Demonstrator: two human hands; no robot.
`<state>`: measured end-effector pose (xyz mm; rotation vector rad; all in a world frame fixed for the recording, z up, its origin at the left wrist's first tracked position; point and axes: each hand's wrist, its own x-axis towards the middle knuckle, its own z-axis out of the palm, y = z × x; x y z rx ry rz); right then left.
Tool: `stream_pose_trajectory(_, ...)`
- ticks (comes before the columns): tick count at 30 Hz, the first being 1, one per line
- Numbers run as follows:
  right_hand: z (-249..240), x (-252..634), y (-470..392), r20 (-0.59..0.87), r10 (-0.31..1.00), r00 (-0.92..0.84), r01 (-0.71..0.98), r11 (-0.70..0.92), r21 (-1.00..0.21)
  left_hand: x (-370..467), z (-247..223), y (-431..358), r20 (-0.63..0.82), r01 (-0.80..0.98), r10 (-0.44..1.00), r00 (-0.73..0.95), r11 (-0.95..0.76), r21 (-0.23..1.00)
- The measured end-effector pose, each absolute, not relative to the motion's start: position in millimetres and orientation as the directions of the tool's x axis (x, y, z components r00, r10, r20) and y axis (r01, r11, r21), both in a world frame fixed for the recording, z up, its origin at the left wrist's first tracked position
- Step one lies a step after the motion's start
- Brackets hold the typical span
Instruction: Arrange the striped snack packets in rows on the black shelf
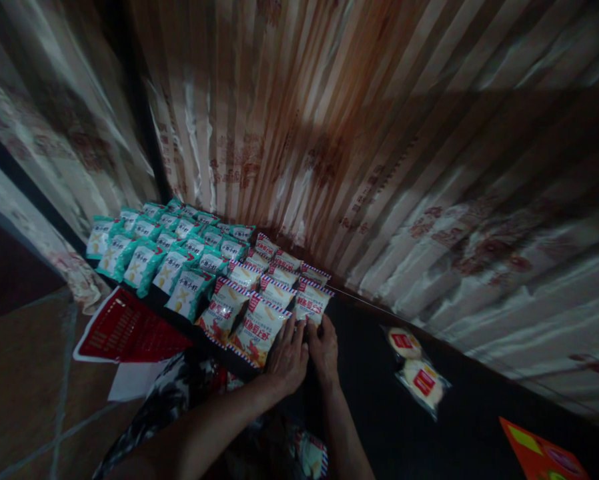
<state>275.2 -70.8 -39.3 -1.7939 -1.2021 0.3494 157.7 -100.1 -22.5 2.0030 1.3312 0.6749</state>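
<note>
My left hand lies with its fingers stretched out beside a white and red snack bag with a striped edge. Close on its right, my right hand has its thumb and fingers at the lower edge of another white and red bag, seemingly gripping it. These bags stand tilted in rows with several of the same kind, such as a bag at the front left. Further left are rows of teal and white snack bags. Dim light hides the fingertips in part.
On the black tabletop, two clear-wrapped round snacks lie to the right. An orange packet is at the lower right. Pleated printed curtains hang behind. A red printed sheet juts out at the left; another striped bag is below my arms.
</note>
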Motion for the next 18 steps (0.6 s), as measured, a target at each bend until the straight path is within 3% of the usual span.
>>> stream_pose_trajectory(5, -36, 269, -71, 0.177, 0.857, 0.485, 0.550, -0.141, -0.823, 159, -29, -100, 0.092, 0.582, 0.922, 0.377, -0.313, 0.751)
stream_pose_trajectory(18, -41, 264, -64, 0.310, 0.830, 0.463, 0.627, -0.060, -0.776, 161, -46, -96, 0.109, 0.559, 0.924, 0.366, -0.312, 0.768)
